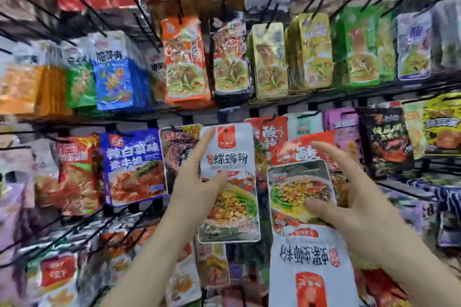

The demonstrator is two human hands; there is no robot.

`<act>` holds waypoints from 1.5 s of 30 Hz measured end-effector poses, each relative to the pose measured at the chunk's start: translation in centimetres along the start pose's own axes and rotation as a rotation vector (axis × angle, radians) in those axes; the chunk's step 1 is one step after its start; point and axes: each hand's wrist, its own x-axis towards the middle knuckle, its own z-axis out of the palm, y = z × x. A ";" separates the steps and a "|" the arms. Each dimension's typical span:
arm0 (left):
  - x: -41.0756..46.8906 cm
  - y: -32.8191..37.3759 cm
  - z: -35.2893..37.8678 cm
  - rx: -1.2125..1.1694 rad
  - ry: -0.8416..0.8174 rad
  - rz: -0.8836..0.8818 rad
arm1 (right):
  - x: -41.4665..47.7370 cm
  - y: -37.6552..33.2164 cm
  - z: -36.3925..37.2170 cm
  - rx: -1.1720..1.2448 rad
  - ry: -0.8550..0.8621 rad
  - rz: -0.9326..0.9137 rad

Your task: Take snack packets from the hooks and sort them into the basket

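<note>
Head view: upright white packet (230, 157) in left hand (195, 184)

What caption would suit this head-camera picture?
Left hand holds an upright white packet, right hand an upside-down white packet, before snack-laden hooks.

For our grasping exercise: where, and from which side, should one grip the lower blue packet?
Probably the bottom edge of the lower blue packet, from below in front: it hangs flat, a red packet and a dark packet crowd its sides; its bottom looks free.
</note>
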 end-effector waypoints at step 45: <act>9.2 -4.9 1.1 1.331 0.070 0.135 | -0.3 2.2 1.6 0.354 0.119 0.135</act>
